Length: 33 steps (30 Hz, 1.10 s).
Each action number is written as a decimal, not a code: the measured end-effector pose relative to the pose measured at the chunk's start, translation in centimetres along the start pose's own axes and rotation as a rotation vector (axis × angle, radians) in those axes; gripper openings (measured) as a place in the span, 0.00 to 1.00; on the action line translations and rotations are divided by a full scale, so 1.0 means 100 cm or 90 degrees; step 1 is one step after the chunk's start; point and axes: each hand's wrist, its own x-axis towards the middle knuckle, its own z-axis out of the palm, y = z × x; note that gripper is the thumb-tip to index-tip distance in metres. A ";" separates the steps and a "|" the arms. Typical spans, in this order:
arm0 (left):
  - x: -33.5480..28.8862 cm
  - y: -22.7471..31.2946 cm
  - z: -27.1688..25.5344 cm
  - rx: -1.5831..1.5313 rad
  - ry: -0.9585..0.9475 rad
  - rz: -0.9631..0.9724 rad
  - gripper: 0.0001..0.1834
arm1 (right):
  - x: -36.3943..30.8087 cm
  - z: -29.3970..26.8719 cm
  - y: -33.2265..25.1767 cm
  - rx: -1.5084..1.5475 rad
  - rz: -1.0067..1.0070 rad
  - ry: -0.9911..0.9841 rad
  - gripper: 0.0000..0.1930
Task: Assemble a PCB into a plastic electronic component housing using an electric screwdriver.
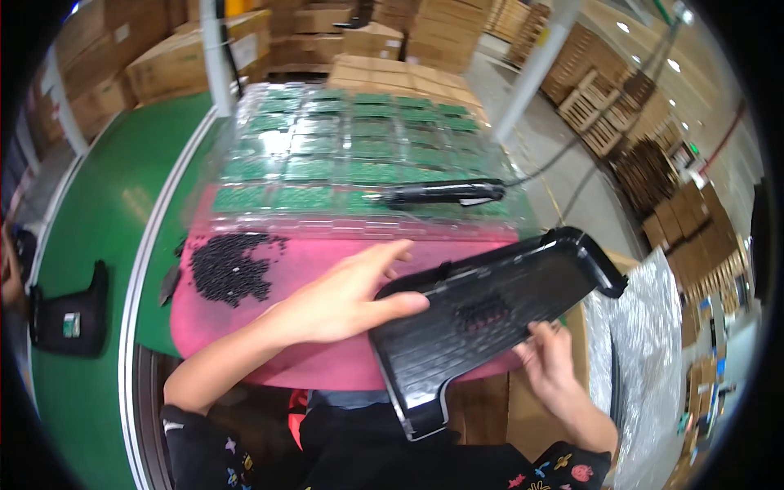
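A black plastic housing [523,282], shaped like a shallow tray with a projecting leg at each end, is tilted above the pink mat. My right hand [549,357] grips its near edge, thumb on top and the other fingers partly hidden beneath. At its left end my left hand [347,298] is open, fingers and thumb stretched apart. The thumb overlaps the housing's corner; whether it presses there I cannot tell. A dark cluster of slots or ribs [483,314] shows on the housing's inner face. Beyond it, a black electric screwdriver [445,193] lies across clear trays of green circuit boards [314,170].
Many small black parts [231,268] lie heaped on the pink mat [306,363]. To the left, another black housing [72,314] sits on the green conveyor belt [122,204], past a metal rail [145,253]. Silvery wrap [645,351] is at the right; cardboard boxes [408,77] stand behind.
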 end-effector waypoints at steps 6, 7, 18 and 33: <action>0.012 -0.047 -0.015 0.314 -0.063 0.045 0.16 | -0.010 0.007 0.028 -0.208 0.209 -0.196 0.13; 0.013 -0.046 -0.023 0.344 -0.060 0.023 0.13 | -0.004 0.003 0.019 -0.315 0.296 -0.268 0.13; 0.007 -0.092 -0.033 0.495 0.089 0.176 0.10 | 0.209 0.242 -0.020 -1.062 -0.749 -0.361 0.20; 0.006 -0.088 -0.028 0.509 0.080 0.167 0.10 | 0.345 0.321 0.014 -1.017 -0.780 -0.200 0.46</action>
